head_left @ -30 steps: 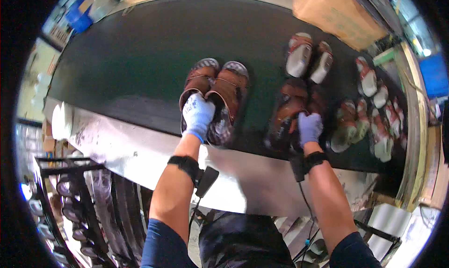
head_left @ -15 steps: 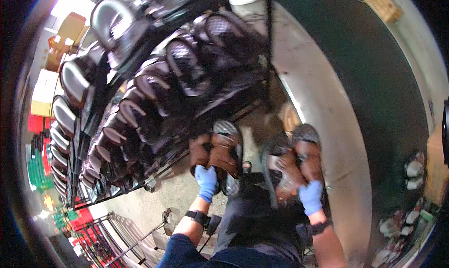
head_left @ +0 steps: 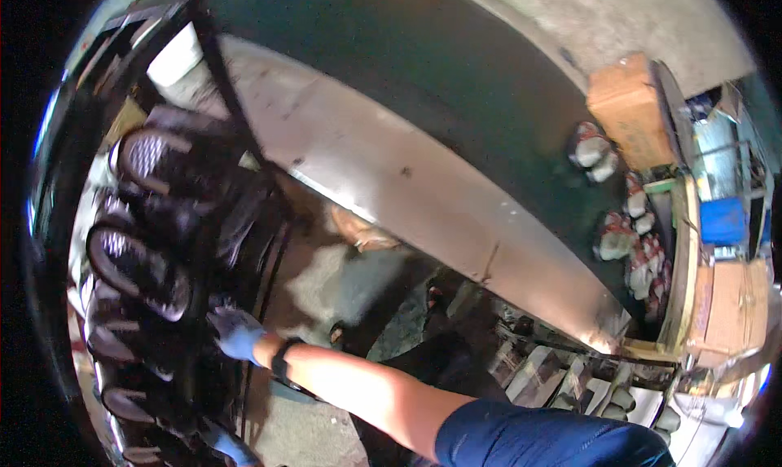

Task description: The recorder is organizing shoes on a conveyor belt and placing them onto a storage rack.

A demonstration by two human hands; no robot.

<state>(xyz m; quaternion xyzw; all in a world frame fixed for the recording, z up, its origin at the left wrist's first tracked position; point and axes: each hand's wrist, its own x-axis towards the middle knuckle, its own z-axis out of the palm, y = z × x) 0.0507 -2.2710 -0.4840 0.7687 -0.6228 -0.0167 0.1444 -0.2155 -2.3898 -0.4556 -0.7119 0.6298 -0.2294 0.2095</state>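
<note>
My right arm reaches across to the dark rack at the left. The blue-gloved right hand [head_left: 238, 334] is at the rack's inner side, beside a dark sandal [head_left: 134, 263]; its fingers are in shadow and I cannot make out whether they hold anything. Lower down, close to the bottom edge, my left hand [head_left: 226, 444], in the same blue glove, is at the rack too, with its fingers hidden among dark footwear. More dark sandals stand in a row along the rack, one at the top [head_left: 155, 159]. No brown sandal shows in either hand.
A metal ledge [head_left: 383, 169] runs diagonally alongside a dark green belt-like surface [head_left: 407, 68]. Several shoes [head_left: 593, 153] lie on that surface near a cardboard box [head_left: 631, 112]. A black rack post [head_left: 228, 92] rises at left. Light-coloured footwear [head_left: 542, 373] lies at lower right.
My view has turned to the right, putting the rack further left. Both hands have gone from holding brown sandals before me to the rack; those sandals are no longer distinguishable.
</note>
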